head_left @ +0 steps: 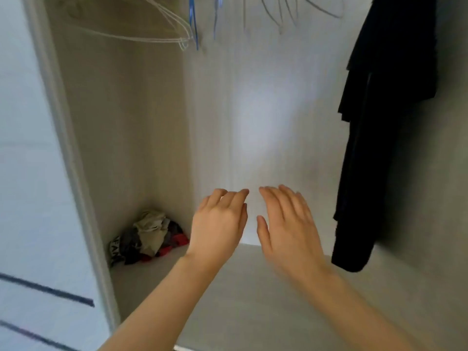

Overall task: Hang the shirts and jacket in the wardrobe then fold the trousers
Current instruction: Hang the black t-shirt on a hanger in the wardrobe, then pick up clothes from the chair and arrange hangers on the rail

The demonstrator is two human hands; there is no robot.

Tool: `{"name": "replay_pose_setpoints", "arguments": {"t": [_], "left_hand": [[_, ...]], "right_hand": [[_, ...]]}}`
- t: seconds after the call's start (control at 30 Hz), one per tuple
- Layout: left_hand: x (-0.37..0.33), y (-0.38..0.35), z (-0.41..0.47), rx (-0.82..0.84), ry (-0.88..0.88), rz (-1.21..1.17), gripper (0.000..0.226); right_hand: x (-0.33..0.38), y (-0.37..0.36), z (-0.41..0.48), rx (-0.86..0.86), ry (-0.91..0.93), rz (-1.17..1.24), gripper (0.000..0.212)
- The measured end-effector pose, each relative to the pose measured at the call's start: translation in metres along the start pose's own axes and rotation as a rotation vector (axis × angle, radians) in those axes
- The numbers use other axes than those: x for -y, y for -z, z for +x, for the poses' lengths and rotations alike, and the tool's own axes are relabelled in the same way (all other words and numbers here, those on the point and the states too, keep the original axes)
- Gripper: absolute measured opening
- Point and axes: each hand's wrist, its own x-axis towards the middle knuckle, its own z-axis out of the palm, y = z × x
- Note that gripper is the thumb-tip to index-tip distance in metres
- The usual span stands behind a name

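Reaches forward with left forearm (157, 297) and right forearm (354, 300), both bare, rising from the bottom edge. Holds left hand (217, 224) palm down, fingers loosely bent, grasping nothing. Holds right hand (288, 224) just beside it, palm down, fingers straight and together, a narrow gap between the two.

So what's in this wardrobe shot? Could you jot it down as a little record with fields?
place: inside of an open wardrobe
left hand: raised, fingers relaxed, holds nothing
right hand: raised beside it, fingers straight, holds nothing
hanging: dark garment at the right
hangers: pale wire and blue ones along the top
floor: crumpled clothes heap in the back left corner
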Motion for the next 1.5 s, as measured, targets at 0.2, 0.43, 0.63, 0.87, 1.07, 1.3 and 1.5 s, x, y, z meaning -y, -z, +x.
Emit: {"name": "replay_pose_setpoints", "arguments": {"t": [0.2,0.43,0.63,0.87,1.07,1.3,1.5], "left_hand": [[0.043,0.043,-0.117,0.120,0.093,0.173,0.020],[0.076,0.091,-0.240,0.259,0.343,0.317,0.017],[0.113,0.130,-0.332,0.313,0.578,0.406,0.020],[0.162,0.175,-0.435,0.440,0.875,0.538,0.017],[0.205,0.212,-0.497,0.502,1.099,0.600,0.019],[0.273,0.247,-0.538,0.548,1.145,0.686,0.017],[0.352,0.249,-0.552,0.556,1.198,0.727,0.015]], "right_hand": [[0.073,-0.052,-0.063,0.161,0.082,0.256,0.045],[0.171,-0.092,-0.129,0.429,0.137,0.583,0.046],[0.255,-0.132,-0.181,0.651,0.246,0.716,0.046],[0.343,-0.184,-0.212,0.810,0.435,0.736,0.043],[0.428,-0.217,-0.217,0.900,0.544,0.765,0.042],[0.512,-0.263,-0.211,1.009,0.641,0.782,0.042],[0.579,-0.329,-0.191,1.043,0.738,0.785,0.042]]}}
